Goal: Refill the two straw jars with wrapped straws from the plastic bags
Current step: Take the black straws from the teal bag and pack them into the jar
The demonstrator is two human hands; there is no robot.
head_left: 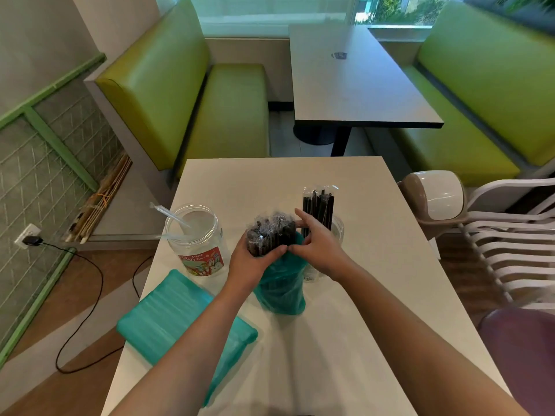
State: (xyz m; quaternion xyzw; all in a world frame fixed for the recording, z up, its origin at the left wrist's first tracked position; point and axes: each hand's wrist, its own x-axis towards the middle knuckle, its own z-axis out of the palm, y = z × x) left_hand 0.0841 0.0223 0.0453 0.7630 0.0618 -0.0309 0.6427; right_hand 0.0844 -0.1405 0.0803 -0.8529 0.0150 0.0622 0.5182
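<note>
An upright teal plastic bag (pixel 280 289) stands in the middle of the white table (pixel 375 325), with a bundle of wrapped black straws (pixel 268 234) sticking out of its top. My left hand (pixel 255 259) grips the bundle from the left. My right hand (pixel 318 241) holds the bundle and the bag's rim from the right. Behind my right hand stands a clear jar (pixel 338 232) holding several wrapped black straws (pixel 318 205). To the left is a second clear jar (pixel 196 238) with a red label and a few clear wrapped straws (pixel 174 219) inside.
A second, closed teal bag (pixel 180 319) lies flat at the table's front left. Green booth seats (pixel 210 115) and a grey table (pixel 354 82) are beyond. A swing-lid bin (pixel 432 202) and stacked white chairs (pixel 510 235) stand right. A black cable (pixel 90 295) runs along the floor at left.
</note>
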